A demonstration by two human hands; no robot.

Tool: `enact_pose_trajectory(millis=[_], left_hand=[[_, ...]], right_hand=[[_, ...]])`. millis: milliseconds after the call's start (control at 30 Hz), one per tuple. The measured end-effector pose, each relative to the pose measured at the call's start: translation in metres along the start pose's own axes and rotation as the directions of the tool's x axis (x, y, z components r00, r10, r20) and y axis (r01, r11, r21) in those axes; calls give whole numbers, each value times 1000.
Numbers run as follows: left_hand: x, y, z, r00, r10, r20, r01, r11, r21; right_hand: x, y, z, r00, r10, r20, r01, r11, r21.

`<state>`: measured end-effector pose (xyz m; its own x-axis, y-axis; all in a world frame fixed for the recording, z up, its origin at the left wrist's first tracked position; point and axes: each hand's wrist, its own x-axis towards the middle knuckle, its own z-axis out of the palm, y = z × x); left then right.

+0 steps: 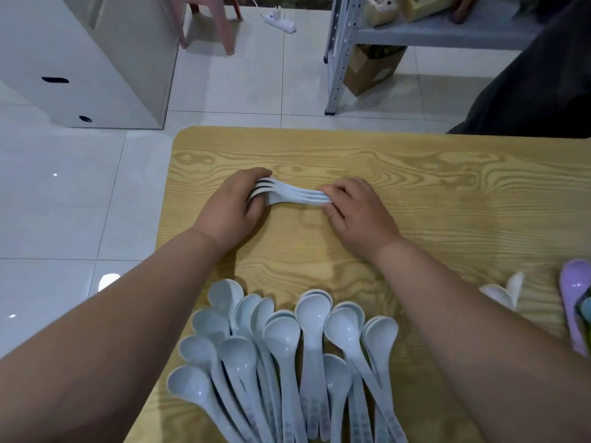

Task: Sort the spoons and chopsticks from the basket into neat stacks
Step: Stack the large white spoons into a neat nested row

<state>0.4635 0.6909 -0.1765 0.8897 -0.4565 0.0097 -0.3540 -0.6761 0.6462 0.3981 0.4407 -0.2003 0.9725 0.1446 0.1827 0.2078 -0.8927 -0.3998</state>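
A small nested stack of pale blue spoons (292,196) lies sideways near the middle of the wooden table (447,193). My left hand (233,209) grips the bowl end of this stack. My right hand (358,212) pinches its handle end. Closer to me, several loose pale blue spoons (287,356) lie fanned out with their bowls pointing away from me. A purple spoon (574,302) and a white spoon (502,290) lie at the right edge. No basket or chopsticks are in view.
Past the table's far edge are a white tiled floor, a white cabinet (83,65) at the left and a grey metal shelf (399,36) holding boxes. Another person's hand (204,20) hangs at the top, and a dark-clothed figure (537,87) stands at the far right.
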Motion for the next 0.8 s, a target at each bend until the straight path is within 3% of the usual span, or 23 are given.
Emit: enact_pose_trajectory(millis=[400, 800], left_hand=[[1, -10, 12, 984, 157, -84, -150, 985, 85], [-3, -12, 9, 969, 246, 11, -246, 967, 69]], right_hand=[[-1, -3, 8, 992, 55, -113, -55, 998, 3], [-5, -8, 3, 998, 6, -57, -7, 1000, -17]])
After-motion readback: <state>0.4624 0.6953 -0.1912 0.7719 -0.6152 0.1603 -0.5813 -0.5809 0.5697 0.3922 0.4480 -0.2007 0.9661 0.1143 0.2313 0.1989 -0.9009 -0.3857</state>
